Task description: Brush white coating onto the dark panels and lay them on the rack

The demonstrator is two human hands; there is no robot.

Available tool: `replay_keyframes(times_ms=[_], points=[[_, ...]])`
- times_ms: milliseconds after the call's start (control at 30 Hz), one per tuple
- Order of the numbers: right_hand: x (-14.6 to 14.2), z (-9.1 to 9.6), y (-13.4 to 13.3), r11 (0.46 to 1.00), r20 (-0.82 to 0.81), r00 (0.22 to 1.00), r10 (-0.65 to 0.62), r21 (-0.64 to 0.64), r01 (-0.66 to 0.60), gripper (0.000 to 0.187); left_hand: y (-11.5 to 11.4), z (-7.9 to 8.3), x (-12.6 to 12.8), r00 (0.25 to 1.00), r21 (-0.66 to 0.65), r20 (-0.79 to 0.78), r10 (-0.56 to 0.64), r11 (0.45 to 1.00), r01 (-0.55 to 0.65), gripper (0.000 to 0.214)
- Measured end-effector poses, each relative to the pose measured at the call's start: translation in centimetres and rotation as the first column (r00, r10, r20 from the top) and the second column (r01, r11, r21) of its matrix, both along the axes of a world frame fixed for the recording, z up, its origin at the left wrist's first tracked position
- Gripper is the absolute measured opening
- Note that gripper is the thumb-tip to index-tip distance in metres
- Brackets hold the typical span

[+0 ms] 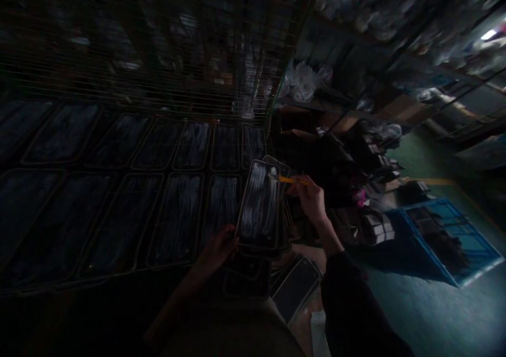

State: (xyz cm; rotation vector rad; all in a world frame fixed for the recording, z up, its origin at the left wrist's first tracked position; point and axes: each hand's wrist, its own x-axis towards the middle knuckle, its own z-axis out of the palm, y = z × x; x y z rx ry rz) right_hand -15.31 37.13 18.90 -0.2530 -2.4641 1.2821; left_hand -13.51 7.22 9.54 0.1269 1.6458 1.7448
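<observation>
My left hand (219,249) grips the lower edge of a stack of dark flat rectangular pieces, the top piece (259,201) streaked with pale wet strokes. My right hand (310,199) is closed on a yellow-handled brush (286,179) whose tip touches the upper right corner of that top piece. More dark pieces (294,288) lie below the stack near my lap. The scene is very dim.
Two rows of coated pieces lie on a wire rack shelf (118,199) to the left, with further wire shelves (158,46) above. To the right stand cluttered shelves with bags (306,80), stacked boxes (377,228) and a blue wire crate (446,241) on a green floor.
</observation>
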Motion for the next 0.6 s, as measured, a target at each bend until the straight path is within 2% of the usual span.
replay_keyframes(times_ms=[133,233,300,367,467,533,600], points=[[-1.8,-1.4,0.0,0.986,-0.043,0.999,-0.028,0.161,0.035,0.033,0.2,0.6,0.1,1.0,-0.018,-0.001,0.031,0.999,-0.031,0.044],[-1.8,-2.1,-0.2,0.981,0.002,1.0,0.015,0.194,-0.015,0.03,0.2,1.1,0.2,0.998,-0.03,-0.007,0.055,0.998,-0.055,0.045],[-0.8,-1.6,-0.4,0.982,0.057,0.993,0.108,0.146,-0.115,0.029,0.1,1.3,0.2,0.999,-0.036,-0.003,0.053,0.998,-0.054,0.043],[0.6,-0.4,-0.5,0.972,0.132,0.964,0.23,0.024,-0.235,0.029,0.1,1.4,0.1,1.0,-0.05,-0.014,0.018,0.999,-0.019,0.038],[2.7,1.9,-0.5,0.917,0.269,0.879,0.393,-0.182,-0.355,0.029,0.2,1.6,-0.2,0.998,-0.079,-0.038,-0.043,0.996,0.04,0.032],[3.9,2.9,-0.7,0.892,0.323,0.834,0.448,-0.224,-0.392,0.029,0.2,1.6,-0.3,0.998,-0.09,-0.032,-0.047,0.995,0.044,0.03],[5.2,3.5,-0.9,0.884,0.348,0.813,0.467,-0.205,-0.42,0.028,0.3,1.5,-0.2,0.999,-0.093,-0.025,-0.039,0.995,0.036,0.03]])
